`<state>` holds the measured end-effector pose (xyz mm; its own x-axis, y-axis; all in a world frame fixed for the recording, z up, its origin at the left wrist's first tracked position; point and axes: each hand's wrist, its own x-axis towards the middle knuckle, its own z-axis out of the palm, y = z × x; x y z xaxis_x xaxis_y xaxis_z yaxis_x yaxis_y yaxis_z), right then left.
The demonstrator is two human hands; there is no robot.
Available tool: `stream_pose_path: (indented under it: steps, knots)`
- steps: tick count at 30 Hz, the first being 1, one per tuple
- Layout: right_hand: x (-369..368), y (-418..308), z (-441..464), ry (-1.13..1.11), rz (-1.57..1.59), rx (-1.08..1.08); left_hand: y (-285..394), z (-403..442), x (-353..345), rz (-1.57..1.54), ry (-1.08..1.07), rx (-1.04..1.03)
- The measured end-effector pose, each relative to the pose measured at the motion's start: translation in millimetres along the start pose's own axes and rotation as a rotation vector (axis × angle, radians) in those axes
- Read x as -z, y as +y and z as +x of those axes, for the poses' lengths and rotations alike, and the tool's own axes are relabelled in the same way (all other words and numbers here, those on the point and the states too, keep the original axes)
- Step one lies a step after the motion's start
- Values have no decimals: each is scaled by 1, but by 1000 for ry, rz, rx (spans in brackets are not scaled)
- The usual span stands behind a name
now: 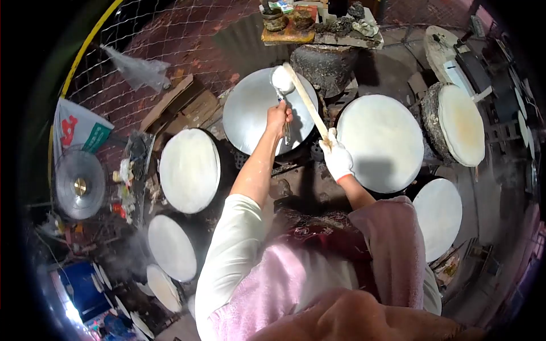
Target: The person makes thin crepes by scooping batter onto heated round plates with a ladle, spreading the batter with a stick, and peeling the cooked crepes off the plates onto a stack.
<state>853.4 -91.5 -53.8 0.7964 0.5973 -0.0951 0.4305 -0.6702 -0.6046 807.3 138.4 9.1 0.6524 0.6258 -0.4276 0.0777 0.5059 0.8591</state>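
Observation:
My left hand (277,118), bare, is closed around the handle of a ladle. The ladle's round bowl (282,79) shows white and sits over the far part of a bare grey round griddle (244,119). In a white glove, my right hand (338,158) grips the lower end of a long wooden stick (307,102). The stick slants up and left, its far end beside the ladle's bowl. Whether either tool touches the griddle I cannot tell. Right of the glove lies a griddle covered by a large white round sheet (381,142).
More white round sheets lie on griddles to the left (189,170) and right (438,219). A tilted one (462,125) leans at the far right. Behind the griddle stand a dark crusted drum (324,71) and a cluttered ledge (347,37). A fan (79,186) stands left, near a cardboard box (182,105).

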Motion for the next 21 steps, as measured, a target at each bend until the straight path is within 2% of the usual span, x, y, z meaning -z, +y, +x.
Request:
stream_pose_path:
  steps: [1,3,5,6,8,9,10,12,14,16,17,18,20,21]
  knots:
    - [-7,-7,5,-76,-156,-65,-9,13,6,104,43,-48]
    - [-12,-14,5,-68,-107,-139,-19,30,32,388,108,-108]
    - [-22,-21,2,-97,-72,-213,-19,34,59,685,214,-291]
    - [-30,-29,-1,-7,4,-181,-10,24,72,839,245,-383]
    - [-41,-61,3,-77,241,-299,10,7,97,882,271,-495]
    - [-66,-69,12,73,531,-190,13,7,114,948,335,-569]
    - [-89,-74,21,15,728,-226,15,12,137,888,333,-711]
    - [-73,-99,27,-41,459,-279,55,-11,156,871,344,-764]
    - [-25,-126,20,65,247,-208,60,-11,198,811,269,-619]
    - [-24,-103,21,32,101,-419,71,-27,217,771,216,-608]
    - [-57,-69,19,102,326,-331,63,-28,228,743,223,-659]
    - [-82,-67,19,171,566,-161,62,-37,235,741,193,-575]
    - [-89,-98,29,-90,664,-249,60,-56,247,727,129,-413]
    - [-90,-117,32,-126,670,-255,55,-64,254,728,136,-377]
